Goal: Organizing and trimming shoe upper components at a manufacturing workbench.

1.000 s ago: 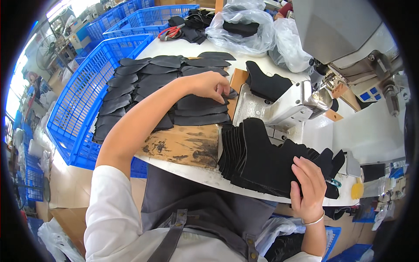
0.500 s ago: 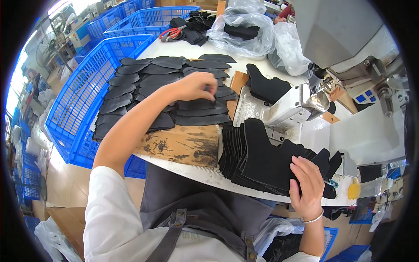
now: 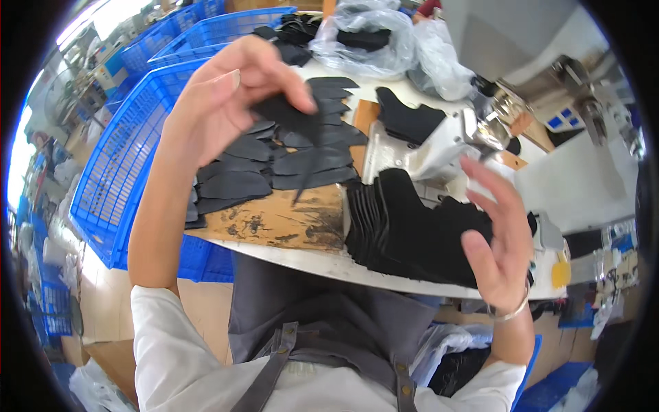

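Note:
My left hand (image 3: pixel 223 93) is raised over rows of dark grey leaf-shaped pieces (image 3: pixel 237 185) lying overlapped on a board. Its fingers grip a thin black leaf-shaped piece (image 3: pixel 292 123), blurred by motion and tilted, its tip pointing down. Slightly blurred too, my right hand (image 3: pixel 501 240) hovers at the right end of a stack of black cut fabric pieces (image 3: pixel 425 233). Its fingers are spread and hold nothing. Beyond that stack stands the metal arm of a sewing machine (image 3: pixel 446 141).
Another black cut piece (image 3: pixel 408 117) lies behind the machine arm. A blue crate (image 3: pixel 103 199) flanks the table's left side. Clear plastic bags (image 3: pixel 360 44) sit at the back. The stained wooden board (image 3: pixel 274 223) shows near the front edge.
My left hand has risen from the rows toward the upper left, bringing up a black piece. My right hand has lifted off the black stack, and its fingers have spread.

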`<act>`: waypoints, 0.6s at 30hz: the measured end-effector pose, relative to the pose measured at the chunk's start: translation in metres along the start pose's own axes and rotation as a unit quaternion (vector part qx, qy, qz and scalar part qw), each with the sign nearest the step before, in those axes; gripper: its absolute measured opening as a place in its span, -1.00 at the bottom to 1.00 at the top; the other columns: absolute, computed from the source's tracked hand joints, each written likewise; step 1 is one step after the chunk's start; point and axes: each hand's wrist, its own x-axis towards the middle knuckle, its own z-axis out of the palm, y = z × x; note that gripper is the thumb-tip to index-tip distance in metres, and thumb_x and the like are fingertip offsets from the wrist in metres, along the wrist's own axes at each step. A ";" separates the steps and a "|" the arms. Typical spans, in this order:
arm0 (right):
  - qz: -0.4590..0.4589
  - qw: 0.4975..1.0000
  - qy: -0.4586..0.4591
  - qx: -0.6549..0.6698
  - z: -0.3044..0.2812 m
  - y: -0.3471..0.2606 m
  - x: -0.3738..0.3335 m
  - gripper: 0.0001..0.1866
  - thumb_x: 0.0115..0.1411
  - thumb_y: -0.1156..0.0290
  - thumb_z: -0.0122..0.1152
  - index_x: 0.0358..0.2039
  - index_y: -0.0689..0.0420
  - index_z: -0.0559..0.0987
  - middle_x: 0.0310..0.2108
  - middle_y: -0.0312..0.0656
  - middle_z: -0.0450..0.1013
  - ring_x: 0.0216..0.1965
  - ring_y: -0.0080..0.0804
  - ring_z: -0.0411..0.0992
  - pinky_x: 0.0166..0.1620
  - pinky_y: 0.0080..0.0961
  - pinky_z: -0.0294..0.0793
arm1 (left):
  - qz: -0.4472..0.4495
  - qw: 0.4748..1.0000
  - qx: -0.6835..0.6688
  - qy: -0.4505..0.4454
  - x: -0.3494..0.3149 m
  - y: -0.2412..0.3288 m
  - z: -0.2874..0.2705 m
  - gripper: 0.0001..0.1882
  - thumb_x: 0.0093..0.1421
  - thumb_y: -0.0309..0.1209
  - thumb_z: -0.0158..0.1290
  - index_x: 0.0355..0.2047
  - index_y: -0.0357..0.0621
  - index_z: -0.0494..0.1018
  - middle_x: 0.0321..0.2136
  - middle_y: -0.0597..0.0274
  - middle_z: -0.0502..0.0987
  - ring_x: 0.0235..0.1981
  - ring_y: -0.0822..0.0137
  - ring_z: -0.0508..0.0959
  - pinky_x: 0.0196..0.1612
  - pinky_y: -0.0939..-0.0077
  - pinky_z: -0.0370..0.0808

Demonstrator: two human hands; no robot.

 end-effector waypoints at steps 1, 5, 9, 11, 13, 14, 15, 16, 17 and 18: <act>0.018 0.995 -0.026 0.091 0.004 0.000 0.009 -0.28 0.04 0.32 0.28 0.20 0.18 0.23 0.21 -0.07 0.23 0.15 -0.21 0.26 0.14 -0.29 0.26 | 0.009 0.997 -0.037 -0.062 0.011 0.001 0.024 -0.52 0.15 0.01 0.02 -0.27 -0.18 0.24 -0.35 -0.10 0.45 -0.28 0.23 0.50 -0.06 0.48 0.42; 0.133 0.908 -0.104 0.383 0.003 0.008 0.020 -0.26 0.04 0.27 0.37 0.18 0.18 0.24 0.07 -0.13 0.34 -0.01 -0.44 0.35 0.01 -0.47 0.36 | -0.032 0.985 -0.109 -0.131 0.033 0.002 0.085 -0.47 0.10 0.04 0.08 -0.29 -0.20 0.27 -0.34 -0.10 0.45 -0.28 0.19 0.52 -0.17 0.46 0.44; 0.278 0.857 -0.185 0.393 -0.026 0.020 -0.002 -0.82 0.10 0.47 0.31 -0.31 0.21 0.50 -0.49 -0.44 0.44 -0.50 -0.84 0.28 -0.47 -0.85 0.19 | -0.073 0.985 -0.044 -0.151 0.042 -0.022 0.108 -0.59 0.05 -0.26 0.23 -0.24 -0.24 0.32 -0.31 0.08 0.45 -0.38 0.38 0.49 -0.27 0.56 0.44; 0.309 0.872 -0.166 0.342 -0.038 0.027 -0.012 -0.84 0.10 0.45 0.32 -0.37 0.21 0.50 -0.53 -0.45 0.42 -0.50 -0.83 0.29 -0.46 -0.85 0.20 | -0.152 0.973 0.033 -0.173 0.047 -0.028 0.115 -0.62 0.04 -0.49 0.24 -0.16 -0.24 0.34 -0.24 0.18 0.42 -0.45 0.58 0.39 -0.38 0.70 0.38; 0.323 0.901 -0.201 0.209 -0.046 0.032 -0.019 -0.83 0.15 0.42 0.27 -0.40 0.23 0.47 -0.55 -0.42 0.42 -0.53 -0.80 0.31 -0.50 -0.81 0.26 | -0.189 0.958 0.061 -0.205 0.042 -0.049 0.128 -0.67 0.06 -0.46 0.23 -0.22 -0.26 0.37 -0.32 0.22 0.44 -0.49 0.60 0.36 -0.44 0.68 0.35; 0.326 0.900 -0.199 0.208 -0.047 0.030 -0.020 -0.83 0.15 0.42 0.27 -0.40 0.23 0.47 -0.55 -0.42 0.42 -0.53 -0.80 0.31 -0.50 -0.81 0.26 | -0.228 0.942 0.093 -0.229 0.040 -0.057 0.132 -0.71 0.08 -0.42 0.22 -0.27 -0.27 0.39 -0.39 0.26 0.45 -0.53 0.62 0.33 -0.51 0.67 0.31; 0.358 0.890 -0.196 0.202 -0.048 0.029 -0.020 -0.83 0.17 0.42 0.23 -0.39 0.24 0.46 -0.55 -0.40 0.42 -0.55 -0.78 0.31 -0.53 -0.77 0.30 | -0.228 0.941 0.088 -0.233 0.044 -0.061 0.137 -0.71 0.08 -0.42 0.22 -0.27 -0.27 0.39 -0.39 0.26 0.45 -0.53 0.62 0.33 -0.51 0.67 0.31; 0.389 0.879 -0.194 0.196 -0.048 0.028 -0.019 -0.83 0.19 0.41 0.19 -0.38 0.26 0.46 -0.56 -0.37 0.43 -0.56 -0.77 0.31 -0.55 -0.73 0.35 | -0.287 0.909 0.124 -0.277 0.049 -0.064 0.141 -0.72 0.09 -0.36 0.22 -0.39 -0.30 0.39 -0.53 0.28 0.41 -0.59 0.60 0.29 -0.55 0.61 0.27; 0.381 0.886 -0.202 0.169 -0.050 0.029 -0.019 -0.81 0.19 0.40 0.16 -0.36 0.29 0.45 -0.56 -0.32 0.43 -0.60 -0.73 0.32 -0.59 -0.67 0.40 | -0.343 0.869 0.160 -0.318 0.052 -0.068 0.144 -0.67 0.10 -0.30 0.22 -0.50 -0.33 0.39 -0.67 0.31 0.36 -0.64 0.58 0.25 -0.59 0.56 0.23; 0.386 0.885 -0.199 0.170 -0.051 0.030 -0.019 -0.81 0.19 0.40 0.16 -0.36 0.29 0.45 -0.56 -0.32 0.43 -0.60 -0.73 0.32 -0.59 -0.67 0.40 | -0.344 0.868 0.156 -0.323 0.053 -0.069 0.147 -0.67 0.10 -0.30 0.22 -0.50 -0.33 0.39 -0.67 0.31 0.36 -0.64 0.58 0.25 -0.59 0.56 0.23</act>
